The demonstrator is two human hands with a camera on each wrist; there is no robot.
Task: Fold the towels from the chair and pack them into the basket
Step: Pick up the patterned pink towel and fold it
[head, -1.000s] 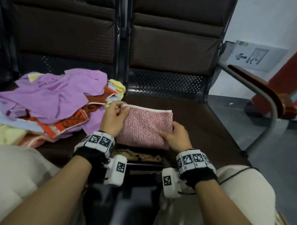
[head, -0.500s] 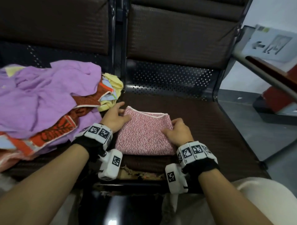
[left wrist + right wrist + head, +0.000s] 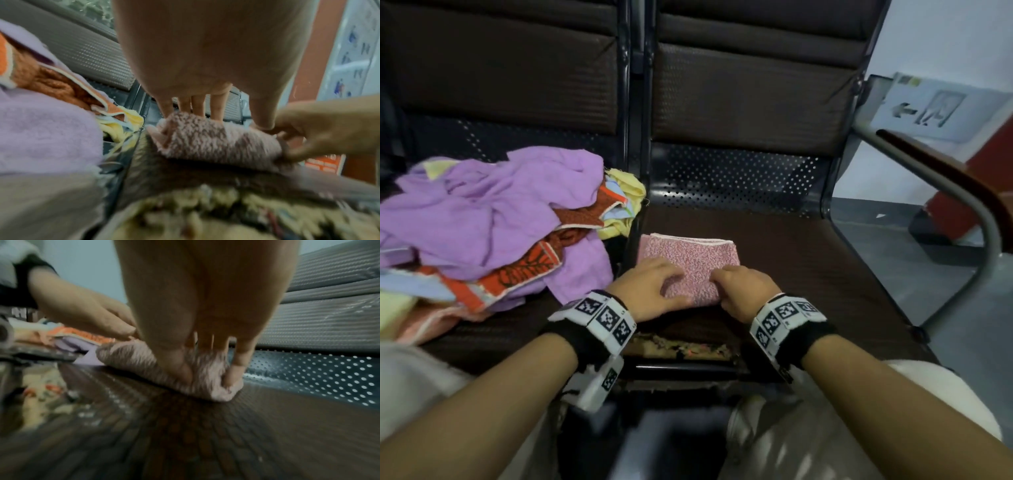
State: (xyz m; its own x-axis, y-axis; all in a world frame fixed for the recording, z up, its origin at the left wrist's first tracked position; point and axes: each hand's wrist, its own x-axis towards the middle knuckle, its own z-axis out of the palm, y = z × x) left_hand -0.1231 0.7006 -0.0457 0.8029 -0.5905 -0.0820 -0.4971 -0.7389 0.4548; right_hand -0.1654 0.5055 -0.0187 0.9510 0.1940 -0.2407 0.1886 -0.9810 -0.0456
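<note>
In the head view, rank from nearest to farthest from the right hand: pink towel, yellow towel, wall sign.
1. pink towel, under the right hand.
2. yellow towel, left, on the pile's far edge.
3. wall sign, far upper right.

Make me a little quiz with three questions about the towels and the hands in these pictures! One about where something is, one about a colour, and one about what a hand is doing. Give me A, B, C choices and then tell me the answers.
1. Where does the folded pink towel lie?
A. on the chair seat
B. on the floor
C. on top of the heap

2. What colour is the big towel on top of the towel pile?
A. green
B. purple
C. black

3. What is the right hand doing?
A. hanging loose at the side
B. holding the armrest
C. pinching the pink towel's near right corner

Answers:
1 A: the head view shows it flat on the dark seat, right of the pile.
2 B: a purple towel drapes over the heap.
3 C: the right wrist view shows the fingers and thumb curled round the corner, while the left hand rests on the towel.
</note>
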